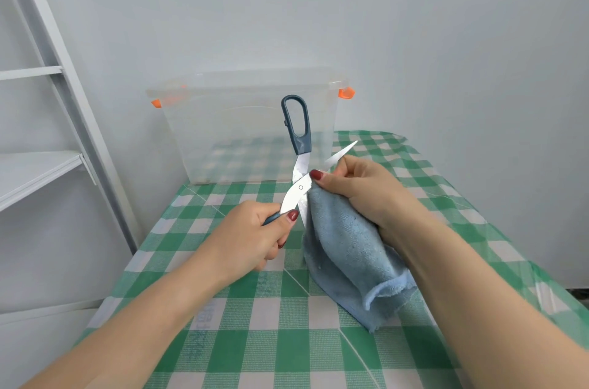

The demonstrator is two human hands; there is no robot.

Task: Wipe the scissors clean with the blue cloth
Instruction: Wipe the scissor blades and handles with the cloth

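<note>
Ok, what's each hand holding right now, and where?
Left hand grips the scissors by the lower handle; right hand holds the blue cloth by its top, pressed against a blade.

Nothing can be read with certainty. Faint, pale printed characters show on the green-checked tabletop (204,318), nearer the viewer than the left hand (251,235) and just beside its forearm. They are too washed out and blurred to make out.
</note>
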